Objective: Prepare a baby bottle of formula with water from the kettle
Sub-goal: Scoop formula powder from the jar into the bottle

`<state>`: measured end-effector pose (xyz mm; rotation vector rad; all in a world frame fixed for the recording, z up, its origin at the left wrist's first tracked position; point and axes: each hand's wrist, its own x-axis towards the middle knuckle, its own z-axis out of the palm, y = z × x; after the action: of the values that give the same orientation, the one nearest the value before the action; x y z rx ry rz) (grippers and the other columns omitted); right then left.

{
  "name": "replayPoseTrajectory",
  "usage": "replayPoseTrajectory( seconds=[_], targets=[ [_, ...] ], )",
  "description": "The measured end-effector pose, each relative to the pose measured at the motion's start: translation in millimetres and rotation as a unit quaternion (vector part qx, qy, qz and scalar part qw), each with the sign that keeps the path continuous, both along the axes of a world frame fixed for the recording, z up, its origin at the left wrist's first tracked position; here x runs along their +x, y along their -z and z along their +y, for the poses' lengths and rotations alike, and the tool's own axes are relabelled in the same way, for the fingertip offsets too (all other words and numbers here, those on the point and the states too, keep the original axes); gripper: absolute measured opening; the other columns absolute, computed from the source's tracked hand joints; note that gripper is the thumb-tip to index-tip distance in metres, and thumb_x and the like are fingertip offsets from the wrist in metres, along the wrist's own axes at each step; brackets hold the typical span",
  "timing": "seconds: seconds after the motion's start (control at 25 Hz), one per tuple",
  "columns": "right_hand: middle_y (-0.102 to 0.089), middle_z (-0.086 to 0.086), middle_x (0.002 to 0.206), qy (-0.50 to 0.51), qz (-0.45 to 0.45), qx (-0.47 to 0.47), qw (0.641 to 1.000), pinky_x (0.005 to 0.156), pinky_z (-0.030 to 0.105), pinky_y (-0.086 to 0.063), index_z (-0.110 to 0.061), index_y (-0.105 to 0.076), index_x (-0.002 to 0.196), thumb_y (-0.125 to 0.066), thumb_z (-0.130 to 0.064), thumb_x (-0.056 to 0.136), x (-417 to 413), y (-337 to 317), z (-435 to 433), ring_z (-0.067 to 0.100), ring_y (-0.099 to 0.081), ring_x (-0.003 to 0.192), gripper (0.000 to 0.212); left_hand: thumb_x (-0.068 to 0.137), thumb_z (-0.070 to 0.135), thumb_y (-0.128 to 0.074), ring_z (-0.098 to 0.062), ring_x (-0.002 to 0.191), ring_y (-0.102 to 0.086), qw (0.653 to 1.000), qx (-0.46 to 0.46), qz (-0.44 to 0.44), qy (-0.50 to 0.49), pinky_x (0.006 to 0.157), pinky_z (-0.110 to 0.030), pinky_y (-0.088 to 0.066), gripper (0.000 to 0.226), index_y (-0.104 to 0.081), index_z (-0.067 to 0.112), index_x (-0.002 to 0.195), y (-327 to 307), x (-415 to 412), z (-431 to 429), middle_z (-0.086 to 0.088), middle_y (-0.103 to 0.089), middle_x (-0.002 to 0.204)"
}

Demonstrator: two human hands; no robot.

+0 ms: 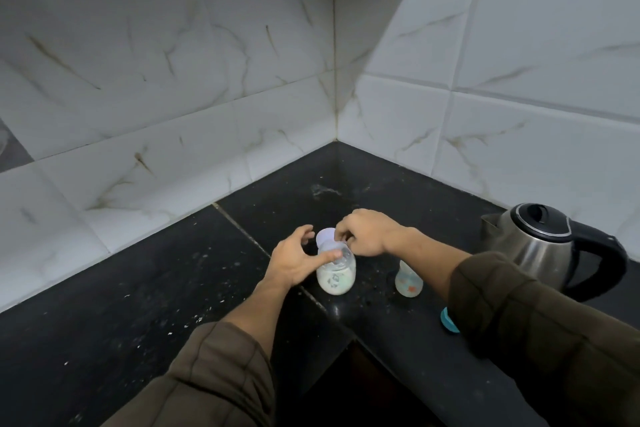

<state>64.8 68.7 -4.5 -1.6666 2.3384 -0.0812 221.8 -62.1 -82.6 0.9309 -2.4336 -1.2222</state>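
A wide clear bottle [336, 272] with white contents in its lower half stands on the black counter [145, 305]. My left hand [294, 262] curls around its neck, thumb across the front. My right hand [367, 232] pinches the edge of a round white lid [325, 237], held tilted just above and behind the bottle's mouth. A smaller clear baby bottle [408, 280] with orange prints stands uncapped to the right, below my right forearm. The steel kettle [533, 246], with black lid and handle, sits at the far right.
A teal cap [449, 321] lies near the counter's front edge, partly hidden by my right sleeve. Tiled walls meet in a corner behind the bottles. A dark recess [356, 388] opens below the counter's inner corner. White specks are scattered over the left counter.
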Motion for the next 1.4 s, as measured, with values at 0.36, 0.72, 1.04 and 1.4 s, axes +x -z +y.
replayPoseTrajectory(
  seconds=[0.36,0.72,1.04,1.4],
  targets=[
    [-0.063,0.006,0.115,-0.056,0.044,0.135,0.988,0.078,0.039,-0.053,-0.028,-0.07,0.127,-0.054,-0.018,0.093,12.7,20.3,-15.9,0.025,-0.059,0.1,0.038,0.042,0.057,-0.096,-0.006,0.105,-0.067,0.998,-0.013,-0.056,0.029,0.095,-0.032,-0.055,0.097,-0.058,0.04,0.13,35.9,-9.5,11.1,0.021,-0.071,0.108],
    [-0.036,0.004,0.164,-0.04,0.114,0.164,0.979,0.125,0.064,0.003,-0.029,-0.055,0.147,-0.058,-0.048,0.095,8.0,27.7,-19.1,0.032,-0.005,0.159,0.055,0.056,0.064,-0.083,-0.005,0.114,-0.06,0.99,-0.138,0.028,0.001,0.102,-0.028,-0.05,0.087,-0.056,0.033,0.132,19.6,-31.5,22.9,0.018,-0.062,0.122],
    [-0.024,0.0,0.17,-0.009,0.186,0.088,0.979,0.11,0.075,0.024,-0.031,-0.029,0.162,-0.058,-0.047,0.091,7.6,19.6,-14.5,0.04,0.015,0.157,0.078,0.075,0.054,-0.08,-0.01,0.13,-0.051,0.963,-0.26,0.065,-0.006,0.111,-0.024,-0.04,0.079,-0.053,0.025,0.144,0.8,-47.8,27.4,0.009,-0.057,0.142],
    [-0.037,-0.002,0.163,-0.014,0.159,0.02,0.987,0.108,0.073,0.029,-0.033,-0.032,0.159,-0.063,-0.045,0.085,-6.7,9.2,-4.8,0.036,0.001,0.158,0.082,0.073,0.061,-0.074,-0.007,0.128,-0.054,0.944,-0.318,0.081,0.023,0.112,-0.023,-0.038,0.077,-0.056,0.028,0.14,-16.1,-56.2,30.0,0.012,-0.06,0.138]
  ],
)
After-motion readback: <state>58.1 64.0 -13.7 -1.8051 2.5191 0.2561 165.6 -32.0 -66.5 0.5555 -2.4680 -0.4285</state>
